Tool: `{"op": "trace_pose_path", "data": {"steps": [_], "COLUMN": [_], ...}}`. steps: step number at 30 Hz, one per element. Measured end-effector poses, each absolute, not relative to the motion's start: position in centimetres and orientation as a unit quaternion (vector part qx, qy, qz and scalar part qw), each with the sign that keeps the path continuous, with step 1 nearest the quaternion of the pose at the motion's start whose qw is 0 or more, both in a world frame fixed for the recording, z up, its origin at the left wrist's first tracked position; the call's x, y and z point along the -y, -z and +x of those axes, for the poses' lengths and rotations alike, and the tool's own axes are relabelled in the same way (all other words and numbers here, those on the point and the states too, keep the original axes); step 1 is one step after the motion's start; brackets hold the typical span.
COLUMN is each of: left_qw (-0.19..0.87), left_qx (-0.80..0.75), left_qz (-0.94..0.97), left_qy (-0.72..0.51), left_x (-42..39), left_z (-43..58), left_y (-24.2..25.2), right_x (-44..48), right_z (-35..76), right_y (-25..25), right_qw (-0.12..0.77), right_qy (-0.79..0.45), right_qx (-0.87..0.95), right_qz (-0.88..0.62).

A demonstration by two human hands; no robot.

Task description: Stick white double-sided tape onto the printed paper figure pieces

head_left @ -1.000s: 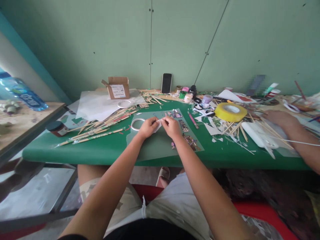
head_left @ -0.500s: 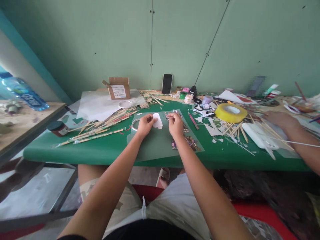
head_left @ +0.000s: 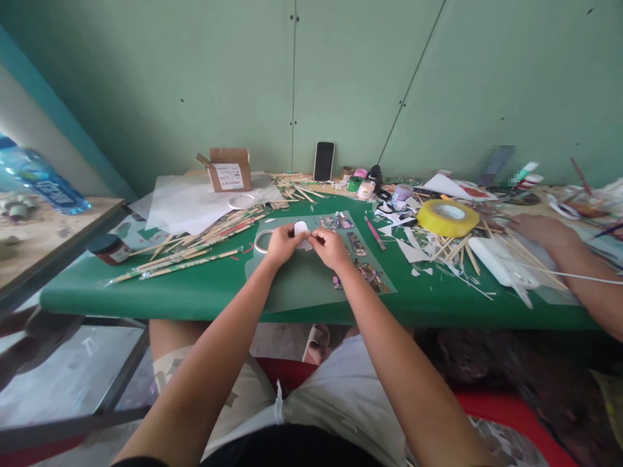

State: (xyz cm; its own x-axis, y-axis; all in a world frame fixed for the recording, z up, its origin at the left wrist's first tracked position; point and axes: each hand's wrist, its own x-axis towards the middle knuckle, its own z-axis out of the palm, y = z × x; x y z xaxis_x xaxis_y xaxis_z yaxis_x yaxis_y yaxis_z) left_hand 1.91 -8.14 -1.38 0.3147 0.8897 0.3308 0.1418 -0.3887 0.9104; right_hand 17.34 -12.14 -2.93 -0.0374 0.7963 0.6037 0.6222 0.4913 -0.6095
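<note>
My left hand (head_left: pixel 284 244) is closed on a small white piece of paper (head_left: pixel 300 227), held above the green table. Right beside it, my right hand (head_left: pixel 329 247) has its fingers pinched at the paper's lower right edge; whether something small is between them is hidden. Beneath both hands lies a translucent sheet (head_left: pixel 292 292). Patterned cut-outs (head_left: pixel 357 244) in brown and purple rest on its right side, and a larger cluster of patterned pieces (head_left: pixel 370 275) sits near its front right. A white ring (head_left: pixel 263 241) lies just left of my left hand.
Wrapped wooden sticks (head_left: pixel 195 259) and a dark jar (head_left: pixel 108 248) lie left. On the right are a pink pen (head_left: pixel 375 233), a yellow tape roll (head_left: pixel 448 218), paper scraps and a white glue gun (head_left: pixel 501 263). Another person's hand (head_left: pixel 545 232) rests far right. A phone (head_left: pixel 324 161) leans on the wall.
My right hand has moved left from over the patterned cut-outs to the white paper in my left hand, uncovering the cut-outs. My left hand has barely moved.
</note>
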Motion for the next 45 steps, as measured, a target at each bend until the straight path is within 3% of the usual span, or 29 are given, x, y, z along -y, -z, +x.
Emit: {"op": "trace_pose_path", "data": {"steps": [12, 25, 45], "left_qw": [0.429, 0.374, 0.397], "left_qx": [-0.355, -0.380, -0.346], "left_qz": [0.699, 0.726, 0.745], "left_qy": [-0.449, -0.434, -0.410], "left_x": [8.03, 7.97, 8.23], "left_z": [2.04, 2.04, 2.11], "left_y": [1.44, 1.63, 1.42], "right_x": [12.13, 12.39, 11.95], "right_z": [17.35, 17.19, 17.82], "right_y": [3.21, 2.73, 3.04], "right_qw": [0.487, 0.503, 0.495], "right_qy": [-0.085, 0.036, 0.003], "right_qx": [0.698, 0.690, 0.707], "right_qz": [-0.518, -0.518, -0.504]}}
